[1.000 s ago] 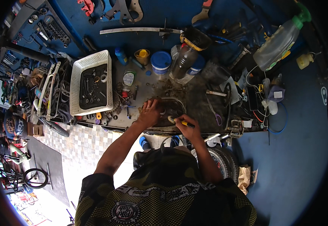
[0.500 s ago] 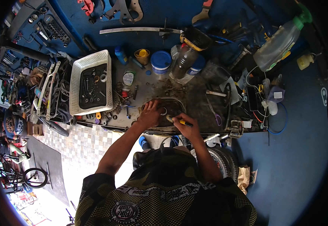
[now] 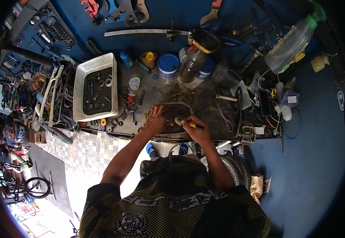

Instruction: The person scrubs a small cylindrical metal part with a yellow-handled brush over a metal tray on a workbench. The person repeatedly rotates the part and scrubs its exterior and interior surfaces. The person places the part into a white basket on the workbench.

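Holding brush (image 3: 196,126), right hand (image 3: 197,133); left hand (image 3: 156,122) over tray (image 3: 183,104)

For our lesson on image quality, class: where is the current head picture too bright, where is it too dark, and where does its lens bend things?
Head view: the floor at lower left is washed out to white; head view: detail is lost in darkness around the brush, and the corners are black; head view: the front edge of the bench bows.
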A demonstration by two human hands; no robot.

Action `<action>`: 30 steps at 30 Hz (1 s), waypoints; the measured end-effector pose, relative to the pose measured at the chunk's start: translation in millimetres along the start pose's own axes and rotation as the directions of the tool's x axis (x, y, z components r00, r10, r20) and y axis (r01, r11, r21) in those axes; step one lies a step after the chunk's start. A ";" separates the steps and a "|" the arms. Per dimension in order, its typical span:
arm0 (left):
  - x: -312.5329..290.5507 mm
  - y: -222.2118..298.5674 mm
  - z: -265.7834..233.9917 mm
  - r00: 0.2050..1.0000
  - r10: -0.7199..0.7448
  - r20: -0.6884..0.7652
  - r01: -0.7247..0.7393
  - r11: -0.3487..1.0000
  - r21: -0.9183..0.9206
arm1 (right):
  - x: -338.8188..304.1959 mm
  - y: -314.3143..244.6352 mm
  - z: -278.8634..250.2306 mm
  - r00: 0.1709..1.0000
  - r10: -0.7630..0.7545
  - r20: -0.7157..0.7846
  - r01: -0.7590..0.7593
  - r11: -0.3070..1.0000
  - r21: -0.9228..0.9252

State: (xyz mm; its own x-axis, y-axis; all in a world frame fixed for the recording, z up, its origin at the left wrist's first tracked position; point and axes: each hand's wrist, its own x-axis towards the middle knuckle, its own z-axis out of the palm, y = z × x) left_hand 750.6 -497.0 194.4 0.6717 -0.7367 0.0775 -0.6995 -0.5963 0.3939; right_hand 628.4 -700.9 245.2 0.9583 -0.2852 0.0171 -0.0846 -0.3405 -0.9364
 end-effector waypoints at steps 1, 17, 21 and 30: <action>-1.6 0.2 -0.2 1.000 0.014 -0.004 -0.014 1.000 0.017 | -0.4 0.7 -0.4 1.000 0.018 -0.002 -0.018 1.000 -0.007; 2.2 -3.2 -7.4 0.999 0.037 -0.033 -0.040 0.996 -0.081 | -12.6 20.1 -10.3 0.999 -0.021 -0.048 0.022 0.999 0.024; -0.7 -3.3 -3.5 0.997 -0.058 -0.053 0.050 0.990 -0.135 | -12.2 12.1 -5.3 0.998 -0.042 -0.044 0.038 0.997 -0.073; -11.9 -13.9 -12.8 0.821 -0.364 0.440 0.355 -0.278 -0.893 | 0.0 1.3 -2.8 0.960 -0.269 0.081 0.281 0.921 -0.270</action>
State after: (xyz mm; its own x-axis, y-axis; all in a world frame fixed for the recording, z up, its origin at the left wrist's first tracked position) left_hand 755.5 -475.9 199.7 0.6989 -0.5280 -0.4824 0.6506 0.1894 0.7354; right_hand 627.5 -703.8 244.9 0.9647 -0.1090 0.2399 0.1179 -0.6358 -0.7628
